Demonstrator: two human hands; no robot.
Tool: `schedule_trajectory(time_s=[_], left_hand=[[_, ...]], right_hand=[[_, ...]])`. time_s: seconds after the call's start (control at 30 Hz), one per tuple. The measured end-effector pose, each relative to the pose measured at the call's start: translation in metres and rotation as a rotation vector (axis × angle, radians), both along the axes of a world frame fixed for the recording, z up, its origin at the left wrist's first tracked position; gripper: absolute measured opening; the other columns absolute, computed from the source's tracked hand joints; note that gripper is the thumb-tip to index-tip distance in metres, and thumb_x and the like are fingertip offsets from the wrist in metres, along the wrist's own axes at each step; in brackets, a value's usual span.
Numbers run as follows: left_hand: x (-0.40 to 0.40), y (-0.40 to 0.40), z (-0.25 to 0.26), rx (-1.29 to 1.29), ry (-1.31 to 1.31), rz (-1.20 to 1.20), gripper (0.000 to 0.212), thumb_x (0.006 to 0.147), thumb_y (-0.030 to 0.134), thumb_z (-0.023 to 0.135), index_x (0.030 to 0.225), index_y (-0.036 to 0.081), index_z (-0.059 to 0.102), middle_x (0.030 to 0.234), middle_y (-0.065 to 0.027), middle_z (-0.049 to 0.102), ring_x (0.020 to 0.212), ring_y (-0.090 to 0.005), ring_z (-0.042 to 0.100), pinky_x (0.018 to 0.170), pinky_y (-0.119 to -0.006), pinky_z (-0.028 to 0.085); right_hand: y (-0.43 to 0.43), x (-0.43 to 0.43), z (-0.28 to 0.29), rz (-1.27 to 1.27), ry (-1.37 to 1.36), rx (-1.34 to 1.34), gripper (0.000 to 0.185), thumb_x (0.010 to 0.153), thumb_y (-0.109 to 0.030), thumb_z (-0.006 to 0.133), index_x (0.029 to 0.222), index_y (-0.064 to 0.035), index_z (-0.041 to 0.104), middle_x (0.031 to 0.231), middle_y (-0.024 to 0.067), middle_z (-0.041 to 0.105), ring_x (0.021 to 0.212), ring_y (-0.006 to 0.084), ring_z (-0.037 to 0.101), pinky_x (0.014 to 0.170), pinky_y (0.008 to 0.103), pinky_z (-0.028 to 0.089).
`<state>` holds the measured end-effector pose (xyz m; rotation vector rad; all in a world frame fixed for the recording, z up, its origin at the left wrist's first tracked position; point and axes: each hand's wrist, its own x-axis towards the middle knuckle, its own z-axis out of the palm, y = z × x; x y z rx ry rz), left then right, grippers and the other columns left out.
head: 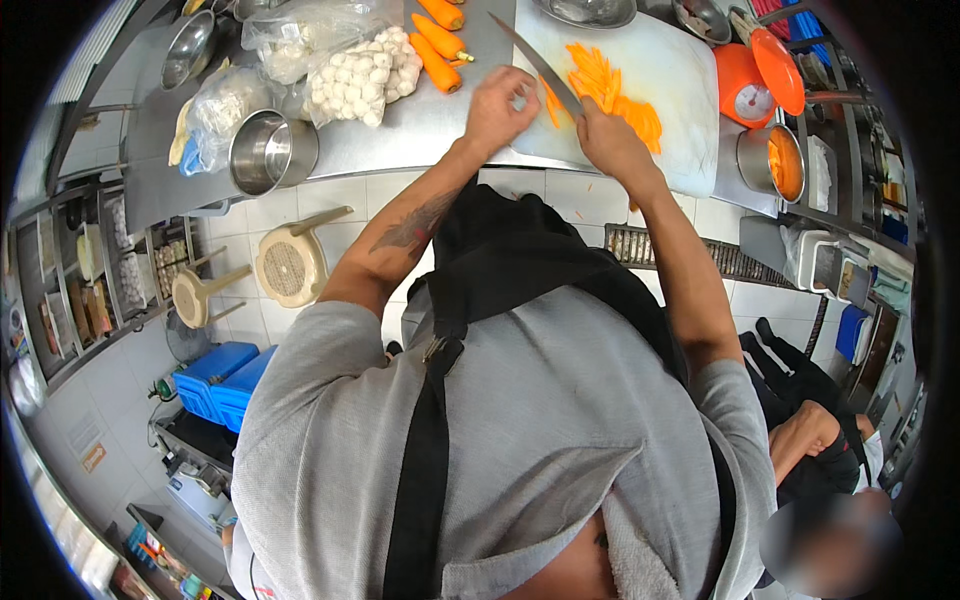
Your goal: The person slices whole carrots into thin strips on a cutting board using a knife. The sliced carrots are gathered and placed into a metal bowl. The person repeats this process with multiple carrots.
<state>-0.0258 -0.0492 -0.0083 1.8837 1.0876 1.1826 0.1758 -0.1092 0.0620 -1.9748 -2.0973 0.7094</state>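
Note:
My right hand [611, 139] grips the handle of a large kitchen knife [541, 64], its blade slanting up and to the left above the white cutting board [686, 97]. Just left of the blade is my left hand [504, 111], loosely curled over the board's left edge, with no object visible in it. A few orange carrot strips [551, 101] lie between hand and knife. To the right of the blade spreads a heap of cut carrot strips [596, 71], with overlapping carrot slices [637, 124] below. Three peeled whole carrots [435, 64] rest on the steel counter [360, 146] at the upper left.
Bagged garlic or small white bulbs [349, 86] and a steel pot [271, 154] stand left. A metal bowl [589, 11] sits at the board's far edge. Rightward are an orange kitchen scale [739, 82] and a pot with orange contents [784, 165]. Another person [810, 442] is behind, right.

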Motion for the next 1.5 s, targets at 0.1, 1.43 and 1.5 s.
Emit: schedule_trajectory(time_s=[0.1,1.43,1.5], left_hand=[[-0.003,0.019,0.037,0.182,0.065,0.177,0.018,0.081,0.01,0.079,0.098,0.009,0.071,0.092,-0.0055,0.069,0.076,-0.0174,0.065,0.07,-0.031,0.054],[0.017,-0.002,0.009,0.155,0.353,-0.319,0.016,0.089,0.014,0.072,0.104,0.008,0.072,0.106,-0.0089,0.065,0.091,-0.031,0.07,0.083,-0.041,0.059],[0.019,-0.002,0.006,0.168,0.337,-0.312,0.016,0.089,0.013,0.072,0.104,0.008,0.072,0.105,-0.0089,0.065,0.091,-0.031,0.07,0.083,-0.041,0.059]], right_hand=[[-0.044,-0.005,-0.008,0.025,0.045,-0.054,0.029,0.107,-0.024,0.05,0.122,0.0007,0.054,0.085,0.0342,0.069,0.082,0.0536,0.069,0.078,0.0618,0.054],[-0.066,0.004,-0.021,-0.1,-0.119,-0.05,0.022,0.098,-0.011,0.048,0.114,0.0032,0.052,0.086,0.0388,0.069,0.083,0.054,0.071,0.077,0.063,0.056],[-0.064,0.008,-0.01,-0.061,-0.123,-0.069,0.022,0.098,-0.011,0.048,0.114,0.0044,0.052,0.086,0.0389,0.069,0.084,0.0545,0.071,0.078,0.0629,0.056]])
